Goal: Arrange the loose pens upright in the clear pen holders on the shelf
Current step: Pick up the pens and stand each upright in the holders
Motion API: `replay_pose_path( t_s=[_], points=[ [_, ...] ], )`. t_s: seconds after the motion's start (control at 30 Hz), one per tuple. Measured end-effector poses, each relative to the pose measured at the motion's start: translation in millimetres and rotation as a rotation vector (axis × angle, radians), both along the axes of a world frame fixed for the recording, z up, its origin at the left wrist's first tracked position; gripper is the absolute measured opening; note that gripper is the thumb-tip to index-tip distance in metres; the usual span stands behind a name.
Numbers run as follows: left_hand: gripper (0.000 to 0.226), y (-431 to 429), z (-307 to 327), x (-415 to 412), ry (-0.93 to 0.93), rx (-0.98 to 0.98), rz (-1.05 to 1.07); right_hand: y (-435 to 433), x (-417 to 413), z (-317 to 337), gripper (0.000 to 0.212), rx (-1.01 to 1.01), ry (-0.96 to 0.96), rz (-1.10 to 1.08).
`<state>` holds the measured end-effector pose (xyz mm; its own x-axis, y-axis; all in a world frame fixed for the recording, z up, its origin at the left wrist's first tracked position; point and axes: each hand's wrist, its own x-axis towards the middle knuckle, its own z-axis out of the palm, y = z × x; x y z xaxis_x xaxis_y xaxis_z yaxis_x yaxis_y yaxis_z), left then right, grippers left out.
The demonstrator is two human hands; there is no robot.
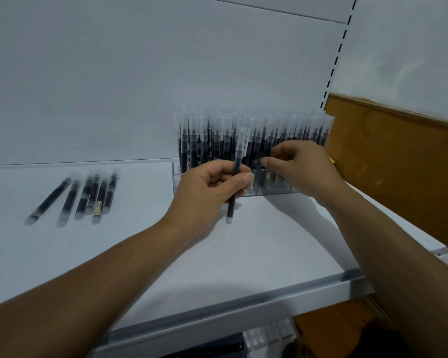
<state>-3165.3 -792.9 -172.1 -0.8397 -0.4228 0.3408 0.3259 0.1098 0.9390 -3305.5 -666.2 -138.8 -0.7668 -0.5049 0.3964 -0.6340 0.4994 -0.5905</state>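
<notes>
— One pen is upright in the left hand, pinched between thumb and curled fingers, frosted cap above the knuckles.
— And the right hand?
— Just beside it, fingertips drawn together among the standing pens. Whether they grip one, I cannot tell.
— Loose ones?
— Six loose pens, I count, flat on the white shelf, well left of the left hand. Slim dark barrels.
— The pen holders?
— Clear plastic, boxy, just behind both hands.
</notes>
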Motion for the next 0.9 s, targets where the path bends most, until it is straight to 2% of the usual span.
replay_pose_path(
  t_s=[0.07, 0.13, 0.2, 0.3, 0.37, 0.43, 0.5, 0.57, 0.67, 0.77, 0.9],
  points=[
    [0.010, 0.5, -0.1, 0.2, -0.005, -0.003, -0.004, 4.7, 2.2, -0.4, 0.029, -0.028, 0.003, -0.016],
    [0.010, 0.5, -0.6, 0.2, -0.003, 0.003, -0.007, 9.1, 9.3, -0.5, 0.022, -0.171, 0.034, -0.021],
    [0.010, -0.4, -1.0, -0.5, -0.004, -0.006, -0.008, 10.6, 19.4, 1.7, 0.020, -0.291, 0.003, 0.080],
    [0.011, -1.9, -2.7, -2.2, 0.002, -0.066, -0.014, 8.1, 35.3, 4.9, 0.016, -0.213, -0.106, 0.339],
    [0.013, -1.8, -3.9, -2.7, 0.026, -0.104, -0.012, 4.0, 39.8, 4.4, 0.014, -0.161, -0.086, 0.398],
    [0.014, -0.9, -4.5, -2.3, 0.043, -0.139, 0.008, 2.1, 42.2, 5.4, 0.012, -0.208, -0.106, 0.413],
    [0.014, 0.0, -4.3, -1.4, 0.033, -0.303, 0.078, 4.4, 42.1, 10.7, 0.011, -0.302, -0.194, 0.426],
    [0.029, -0.2, -6.0, -0.3, -0.012, -0.645, 0.186, 10.1, 37.7, 20.6, 0.011, -0.447, -0.264, 0.376],
    [0.049, -2.1, -8.4, 2.6, -0.074, -1.032, 0.309, 19.2, 21.7, 35.4, 0.007, -0.601, -0.217, 0.192],
    [0.054, -5.2, -13.7, 3.9, -0.151, -1.222, 0.358, 20.5, 6.9, 39.1, 0.011, -0.574, -0.094, 0.064],
    [0.056, -4.3, -14.8, 3.6, -0.186, -1.312, 0.392, 14.3, -3.9, 35.4, 0.015, -0.475, 0.015, 0.015]
  ],
)
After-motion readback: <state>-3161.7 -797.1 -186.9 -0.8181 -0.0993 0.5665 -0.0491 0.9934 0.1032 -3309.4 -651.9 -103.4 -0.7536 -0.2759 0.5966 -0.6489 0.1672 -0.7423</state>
